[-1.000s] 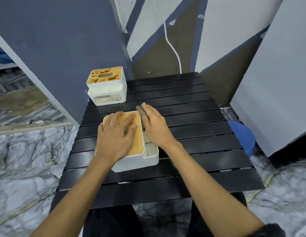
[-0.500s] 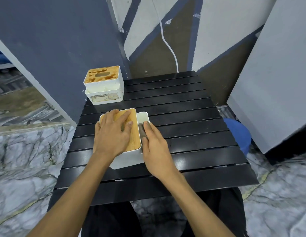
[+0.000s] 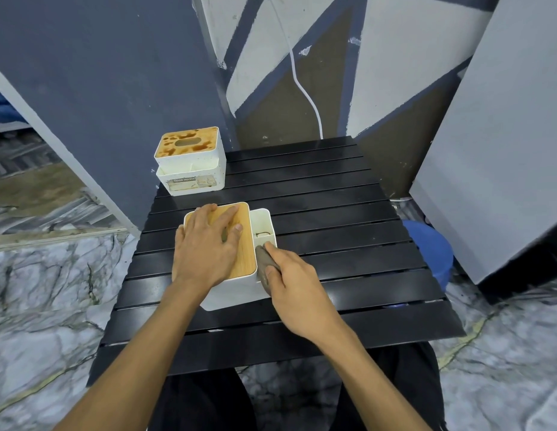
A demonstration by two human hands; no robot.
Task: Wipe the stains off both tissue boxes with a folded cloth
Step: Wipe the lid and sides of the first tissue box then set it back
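On the table [image 3: 333, 213], the near box [image 3: 233, 290] runs lengthwise from 12 to 6 o'clock. The left hand [image 3: 205, 247] lies spread flat on its wooden lid, pinning it. The right hand [image 3: 299, 293] pinches the folded cloth [image 3: 264, 262], pressed into the side trough's near end; a dark mark sits just at 12 o'clock from it. The stained far box [image 3: 190, 163] stands at 11 o'clock, nearer the left hand.

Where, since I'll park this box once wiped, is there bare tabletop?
The table is bare across its right half, from the near box to the right edge. The back-centre slats beside the stained box are free. The left is crowded: both boxes, left hand, and right hand with cloth.
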